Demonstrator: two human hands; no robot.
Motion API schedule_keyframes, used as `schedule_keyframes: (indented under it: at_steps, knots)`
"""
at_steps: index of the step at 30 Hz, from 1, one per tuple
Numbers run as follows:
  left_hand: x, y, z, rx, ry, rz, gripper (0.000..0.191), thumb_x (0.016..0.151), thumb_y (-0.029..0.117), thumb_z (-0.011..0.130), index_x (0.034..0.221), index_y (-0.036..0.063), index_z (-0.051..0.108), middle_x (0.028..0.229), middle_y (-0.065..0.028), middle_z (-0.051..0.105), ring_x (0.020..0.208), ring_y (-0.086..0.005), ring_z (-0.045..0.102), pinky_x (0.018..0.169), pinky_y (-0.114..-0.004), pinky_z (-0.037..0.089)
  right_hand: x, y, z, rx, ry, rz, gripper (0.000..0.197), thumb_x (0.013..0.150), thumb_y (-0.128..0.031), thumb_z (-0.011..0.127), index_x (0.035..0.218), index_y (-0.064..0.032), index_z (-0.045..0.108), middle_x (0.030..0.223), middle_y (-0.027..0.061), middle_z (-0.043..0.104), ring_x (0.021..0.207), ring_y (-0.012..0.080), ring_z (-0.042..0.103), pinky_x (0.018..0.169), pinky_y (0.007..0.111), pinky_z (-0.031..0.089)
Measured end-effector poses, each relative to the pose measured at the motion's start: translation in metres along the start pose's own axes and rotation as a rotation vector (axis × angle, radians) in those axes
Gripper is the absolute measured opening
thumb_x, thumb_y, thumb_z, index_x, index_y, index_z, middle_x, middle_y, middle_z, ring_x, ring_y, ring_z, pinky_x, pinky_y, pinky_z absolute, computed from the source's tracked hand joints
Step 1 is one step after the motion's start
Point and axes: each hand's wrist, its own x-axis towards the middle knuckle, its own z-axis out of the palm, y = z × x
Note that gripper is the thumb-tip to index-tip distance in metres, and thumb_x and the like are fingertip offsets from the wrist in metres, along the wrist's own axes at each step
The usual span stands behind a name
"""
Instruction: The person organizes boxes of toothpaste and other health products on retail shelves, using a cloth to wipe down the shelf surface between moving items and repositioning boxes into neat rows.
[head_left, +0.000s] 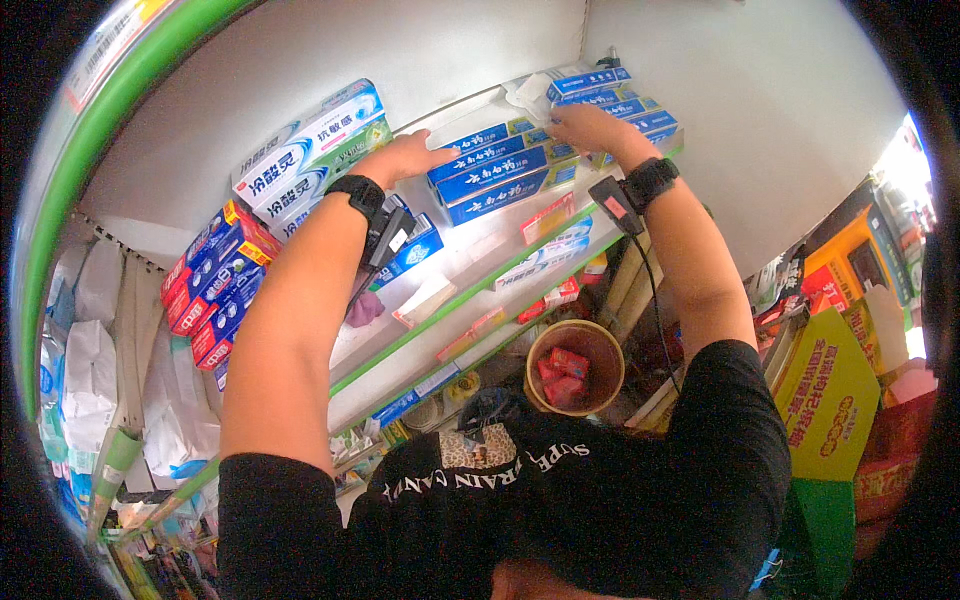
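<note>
Blue toothpaste boxes (495, 174) are stacked on a white shelf (480, 251) with a green edge. At their left end is my left hand (405, 159), thumb and forefinger spread; the fingertips are at the back boxes, and nothing is seen held. My right hand (596, 129) reaches between this group and a second blue stack (643, 118) at the right. Its fingers curl down by the boxes, and their tips are partly hidden, so I cannot tell whether they grip one. White and green toothpaste boxes (311, 161) rise in a stack left of my left hand.
Red and blue boxes (217, 289) stand at the shelf's left end. A purple cloth (365, 309) lies near the front. Below, a round bin (574, 334) holds red packets. At right is a yellow-green carton (829, 397). A cable (654, 292) hangs from my right wrist device.
</note>
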Motion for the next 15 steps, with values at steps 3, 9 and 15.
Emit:
schedule_keyframes:
  at_steps: [3, 9, 15]
  knots:
    - [0.005, 0.009, 0.003, 0.262, -0.060, 0.186, 0.108, 0.063, 0.066, 0.060, 0.136, 0.0005, 0.016, 0.135, -0.0263, 0.026, 0.124, -0.0352, 0.031, 0.101, -0.041, 0.029, -0.007, 0.007, 0.017, -0.006, 0.087, -0.106, 0.043, 0.085, -0.035, 0.045, 0.104, 0.0020, 0.056, 0.111, 0.0231, 0.053, 0.101, 0.0357, 0.052, 0.087, 0.040, 0.042]
    - [0.002, 0.024, 0.026, 0.537, -0.182, 0.290, 0.116, 0.054, 0.060, 0.070, 0.137, 0.0012, 0.013, 0.132, -0.0295, 0.026, 0.125, -0.0381, 0.027, 0.103, -0.039, 0.025, -0.003, 0.014, 0.048, -0.040, 0.291, -0.403, 0.033, 0.085, -0.020, 0.046, 0.114, -0.0057, 0.050, 0.105, 0.0232, 0.053, 0.101, 0.0361, 0.052, 0.086, 0.040, 0.042]
    - [-0.005, 0.026, 0.042, 0.496, -0.060, 0.193, 0.118, 0.053, 0.061, 0.069, 0.138, 0.0049, 0.010, 0.136, -0.0303, 0.020, 0.123, -0.0492, 0.022, 0.102, -0.049, 0.021, 0.006, -0.003, 0.056, -0.019, 0.331, -0.302, 0.035, 0.085, -0.016, 0.045, 0.119, -0.0065, 0.047, 0.116, 0.0247, 0.048, 0.109, 0.0365, 0.048, 0.090, 0.038, 0.041]
